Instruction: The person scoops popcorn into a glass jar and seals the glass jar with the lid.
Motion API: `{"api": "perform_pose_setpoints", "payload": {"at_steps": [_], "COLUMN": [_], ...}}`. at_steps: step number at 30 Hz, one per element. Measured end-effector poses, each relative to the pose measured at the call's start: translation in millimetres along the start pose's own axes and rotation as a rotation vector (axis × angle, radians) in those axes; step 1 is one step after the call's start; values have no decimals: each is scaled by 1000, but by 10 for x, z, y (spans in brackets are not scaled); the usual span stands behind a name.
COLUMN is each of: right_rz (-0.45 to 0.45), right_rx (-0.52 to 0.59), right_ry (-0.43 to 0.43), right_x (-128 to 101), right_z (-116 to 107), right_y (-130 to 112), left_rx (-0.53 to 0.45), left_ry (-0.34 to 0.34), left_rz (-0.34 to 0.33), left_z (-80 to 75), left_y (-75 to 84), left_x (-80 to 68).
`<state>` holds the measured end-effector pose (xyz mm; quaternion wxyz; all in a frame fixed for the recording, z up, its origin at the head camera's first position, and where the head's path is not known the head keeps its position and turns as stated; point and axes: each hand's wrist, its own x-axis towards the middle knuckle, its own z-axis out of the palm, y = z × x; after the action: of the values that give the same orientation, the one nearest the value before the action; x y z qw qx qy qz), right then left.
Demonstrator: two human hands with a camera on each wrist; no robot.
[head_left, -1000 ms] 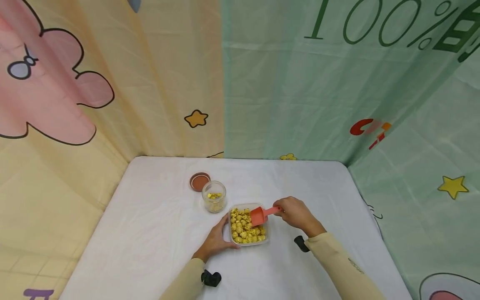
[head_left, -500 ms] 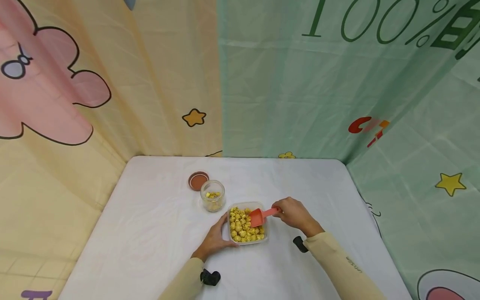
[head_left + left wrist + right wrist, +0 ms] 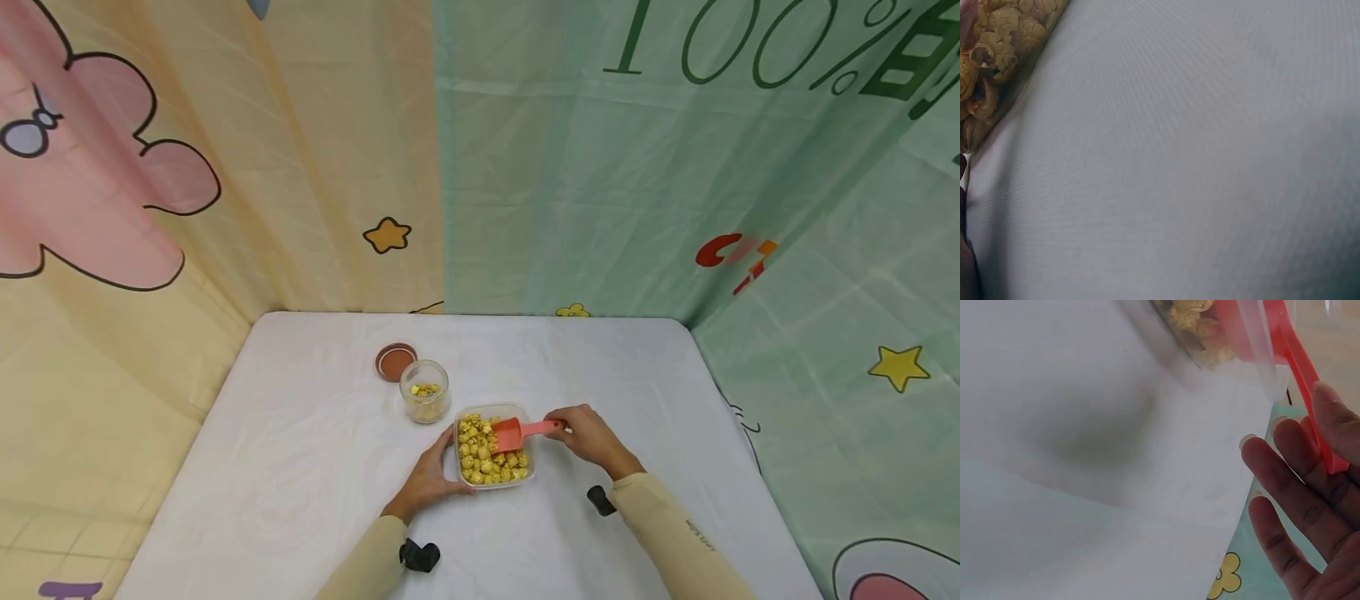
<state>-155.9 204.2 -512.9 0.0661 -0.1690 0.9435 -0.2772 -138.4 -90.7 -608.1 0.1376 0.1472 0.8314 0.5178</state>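
A clear plastic container (image 3: 487,487) full of yellow popcorn (image 3: 474,458) stands on the table in the head view. My left hand (image 3: 426,483) holds its left side, thumb at the near corner and fingers along the far left. Between thumb and fingers, my right hand (image 3: 594,439) pinches the handle end of a pinkish-red scoop (image 3: 509,434). The scoop's bowl lies in the popcorn, partly sunk. In the right wrist view, the other fingers of the right hand (image 3: 1319,512) spread away from the handle. The left wrist view catches only a corner of popcorn (image 3: 1004,44).
Behind the container stands a glass jar (image 3: 426,410) with some yellow pieces inside, its top uncovered. A brown round lid (image 3: 396,362) lies behind the jar. The table (image 3: 300,467) has a white cloth, and printed curtains (image 3: 562,208) hang around it.
The right hand has tilted lower and the scoop has shifted slightly left, further over the popcorn. The left hand stays on the container.
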Motion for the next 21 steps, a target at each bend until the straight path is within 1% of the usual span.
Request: {"api": "perform_pose_setpoints", "payload": {"at_steps": [5, 8, 15, 21], "right_rz": [-60, -65, -40, -14], "right_rx": [29, 43, 89, 108], "right_ry": [24, 27, 34, 75], "right_x": [20, 38, 27, -21], "right_z": [124, 192, 284, 348], "right_y": [118, 147, 132, 152], "left_rx": [-3, -5, 13, 12], "left_ry": [2, 4, 3, 3], "left_rz": [2, -3, -4, -30], "left_z": [-7, -10, 16, 25], "left_y": [5, 4, -28, -14], "left_x": [-1, -2, 17, 22]}}
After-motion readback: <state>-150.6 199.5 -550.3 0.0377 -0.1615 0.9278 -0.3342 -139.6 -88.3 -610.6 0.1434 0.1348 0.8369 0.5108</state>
